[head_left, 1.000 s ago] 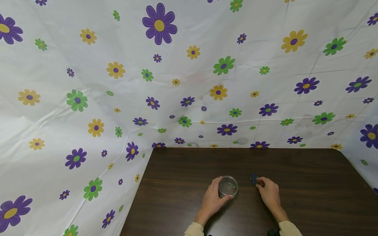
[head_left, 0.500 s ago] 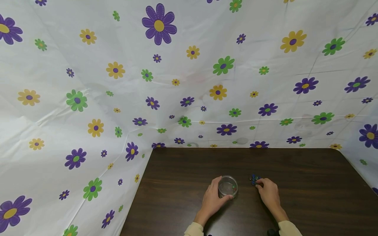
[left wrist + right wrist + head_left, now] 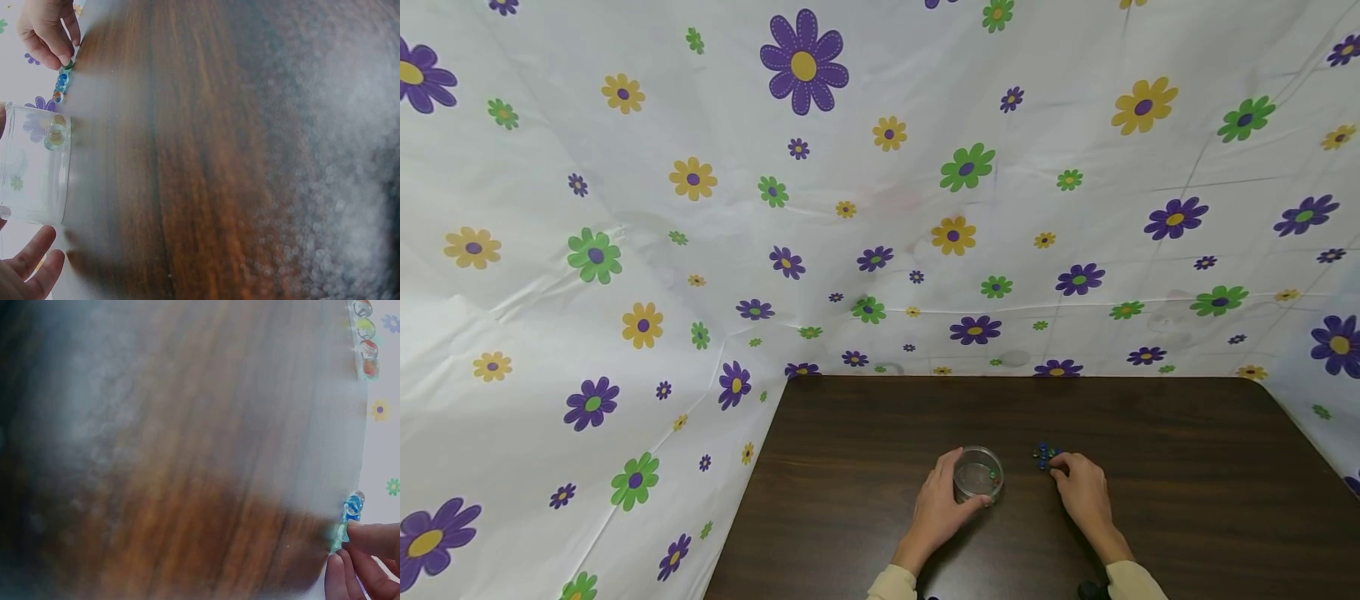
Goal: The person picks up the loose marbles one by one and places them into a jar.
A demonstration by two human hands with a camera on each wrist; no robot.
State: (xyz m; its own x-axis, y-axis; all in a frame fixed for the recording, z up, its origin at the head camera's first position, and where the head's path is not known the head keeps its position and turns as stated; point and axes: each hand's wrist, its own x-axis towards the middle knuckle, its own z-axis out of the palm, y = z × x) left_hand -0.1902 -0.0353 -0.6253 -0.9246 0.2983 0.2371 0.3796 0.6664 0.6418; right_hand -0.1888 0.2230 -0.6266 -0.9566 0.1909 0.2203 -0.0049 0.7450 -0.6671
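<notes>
My left hand is gripping the clear cup, probably for steadiness, while my right hand pinches a green marble.

Marbles look glassy; cup smooth; table wood-grained.

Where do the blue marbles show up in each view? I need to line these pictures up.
Head: blue marbles lie right of centre, low in the picture, just beyond the right hand's fingertips.
Left wrist: blue marbles sit at upper left, below those fingertips.
Right wrist: blue marbles sit at lower right, just above the fingers.
Shared landmark: the right hand, in all three.
</notes>
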